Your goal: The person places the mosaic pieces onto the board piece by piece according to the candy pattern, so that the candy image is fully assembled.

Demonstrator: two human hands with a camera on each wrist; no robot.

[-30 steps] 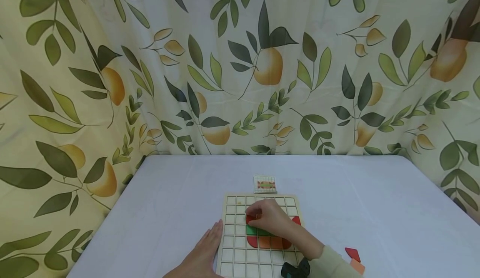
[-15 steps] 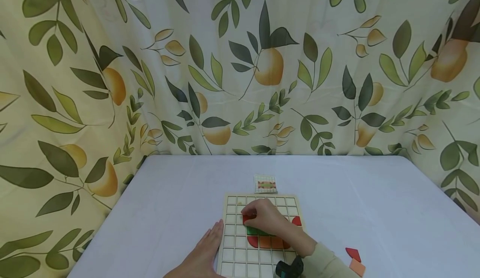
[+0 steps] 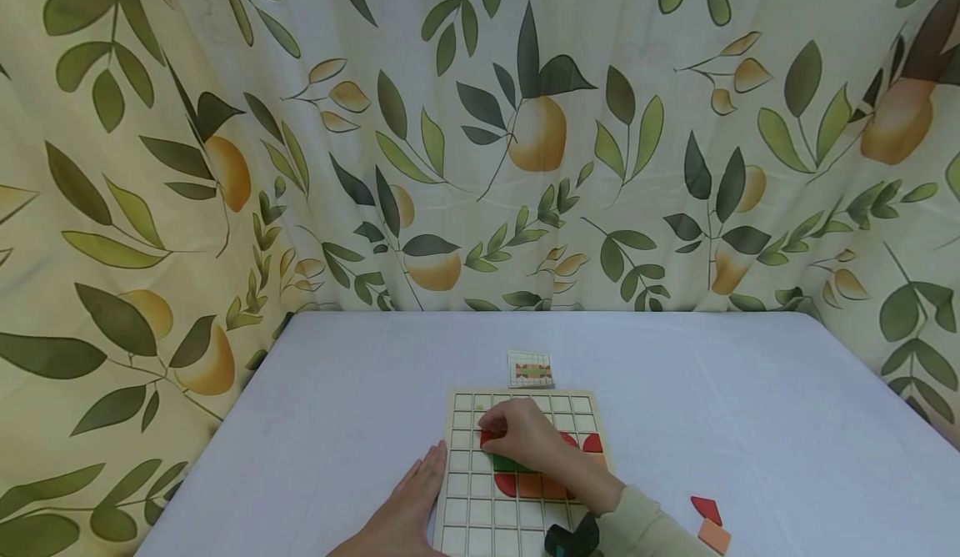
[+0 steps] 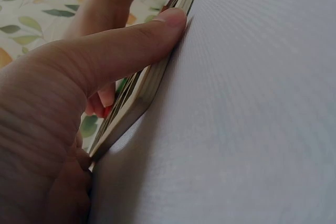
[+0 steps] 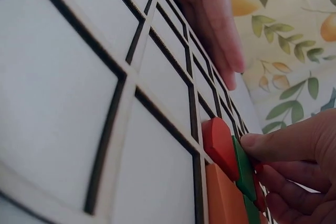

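A wooden grid board (image 3: 480, 514) lies on the white table. My left hand (image 3: 408, 499) rests along its left edge with straight fingers, and in the left wrist view the thumb (image 4: 142, 40) lies along the board's side. My right hand (image 3: 528, 436) reaches over the board and pinches a small red tile (image 3: 487, 439) between thumb and fingers, left of the pattern. Just below it is a row of green tiles (image 3: 513, 464). Nearer me are orange tiles (image 3: 542, 486) with a rounded red tile (image 3: 506, 484) at their left end. The hand and forearm hide part of the pattern.
A small pattern card (image 3: 531, 370) lies beyond the board's far edge. To the right on the table are a loose red tile (image 3: 706, 508) and an orange square tile (image 3: 715, 535). A patterned curtain (image 3: 480, 165) hangs behind the table.
My right hand has shifted left across the board with the red tile, uncovering more red and orange tiles at the right. The left hand stays at the board's edge.
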